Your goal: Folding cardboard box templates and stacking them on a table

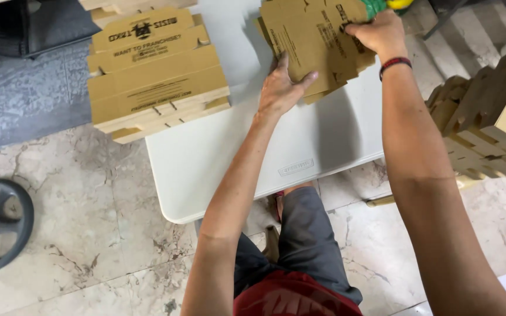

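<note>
The flat box on the counter runs past the top edge. Beyond it, a green and yellow thing is mostly cut off. The right hand hides its fingertips behind the box, so its grip is unclear. Right of the counter, a cardboard stack leaves the frame.

Both arms stretched up-frame from bottom edge. Left hand at upper centre, palm down, fingers spread flat. Right hand at top right of centre, fingers curled in pinching grip; band on wrist.
</note>
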